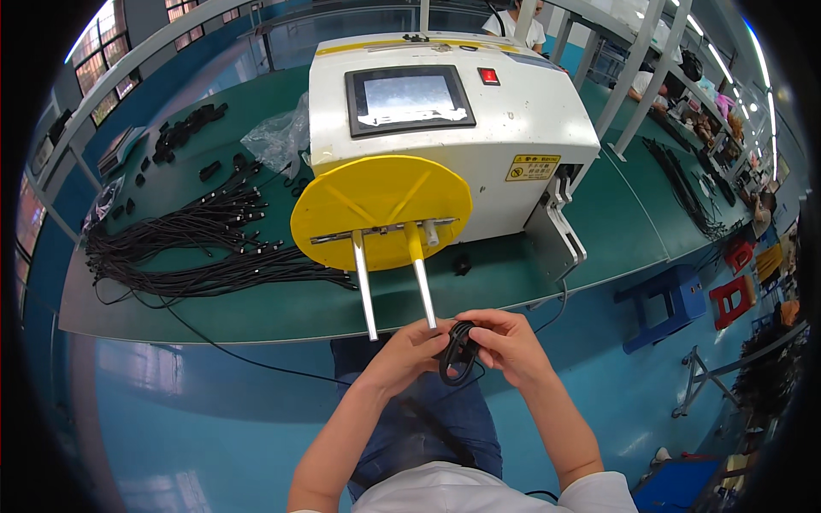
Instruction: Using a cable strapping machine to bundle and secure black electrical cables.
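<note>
Between my two hands is a small coil of black cable (458,356), held over my lap just off the table's front edge. My left hand (409,352) grips the coil's left side between thumb and fingers. On its upper right, my right hand (506,344) pinches the loops. One thin cable strand (248,359) runs from the coil side leftward up to the table. Right above my hands, two metal rods (422,291) stick out from a yellow disc (385,201) on a white machine (522,120). The left rod's tip ends close to my left hand.
A large bundle of black cables (188,235) lies on the green table (282,321) at left, with black connector pieces (184,128) and a clear plastic bag (282,137) behind. A metal bracket (560,239) juts from the machine's right. A blue stool (663,303) stands on the floor at right.
</note>
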`<state>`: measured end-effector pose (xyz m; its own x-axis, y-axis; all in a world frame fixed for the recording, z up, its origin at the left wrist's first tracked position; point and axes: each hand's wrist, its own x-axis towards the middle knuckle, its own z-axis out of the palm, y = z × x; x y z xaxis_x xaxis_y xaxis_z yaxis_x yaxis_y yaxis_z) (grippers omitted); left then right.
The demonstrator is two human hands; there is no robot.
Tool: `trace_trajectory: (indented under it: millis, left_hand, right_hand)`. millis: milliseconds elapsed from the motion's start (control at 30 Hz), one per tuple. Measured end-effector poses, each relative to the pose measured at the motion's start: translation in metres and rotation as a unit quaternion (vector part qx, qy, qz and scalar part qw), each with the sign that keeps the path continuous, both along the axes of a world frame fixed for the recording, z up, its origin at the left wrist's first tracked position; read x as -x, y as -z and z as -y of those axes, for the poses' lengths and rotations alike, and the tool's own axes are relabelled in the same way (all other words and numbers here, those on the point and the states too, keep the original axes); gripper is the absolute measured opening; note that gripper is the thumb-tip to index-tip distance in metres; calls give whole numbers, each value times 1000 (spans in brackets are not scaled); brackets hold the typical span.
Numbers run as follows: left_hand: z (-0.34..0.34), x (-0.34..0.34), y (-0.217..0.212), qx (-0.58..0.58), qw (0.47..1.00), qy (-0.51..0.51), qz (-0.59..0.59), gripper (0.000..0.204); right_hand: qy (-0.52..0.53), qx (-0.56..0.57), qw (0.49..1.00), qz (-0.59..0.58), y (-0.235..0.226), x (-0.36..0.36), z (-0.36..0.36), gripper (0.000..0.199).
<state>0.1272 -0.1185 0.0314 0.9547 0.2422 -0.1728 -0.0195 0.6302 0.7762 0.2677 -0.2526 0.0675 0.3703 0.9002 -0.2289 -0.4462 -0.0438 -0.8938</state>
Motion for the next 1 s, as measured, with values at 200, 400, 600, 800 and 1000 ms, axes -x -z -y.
trace_trajectory:
  millis: [200, 400, 600, 800, 1000]
  left_hand:
    - [2, -2, 10, 78, 995, 21, 54, 22]
    - [-1, -3, 5, -5, 999, -18, 39, 18]
    - [4, -3, -16, -60, 996, -72, 12, 31]
    - [9, 4, -11, -227, 965, -131, 27, 48]
    - [6, 3, 0, -516, 828, -209, 60, 41]
  right_hand:
    - [9, -5, 1000, -14, -2, 1, 0, 27]
    - [53, -11, 999, 3, -2, 1, -3, 25]
    - [130, -46, 990, 14, -2, 3, -3, 21]
    - [138, -48, 989, 12, 0, 14, 0, 22]
    - [78, -12, 996, -48, 8, 20, 4, 20]
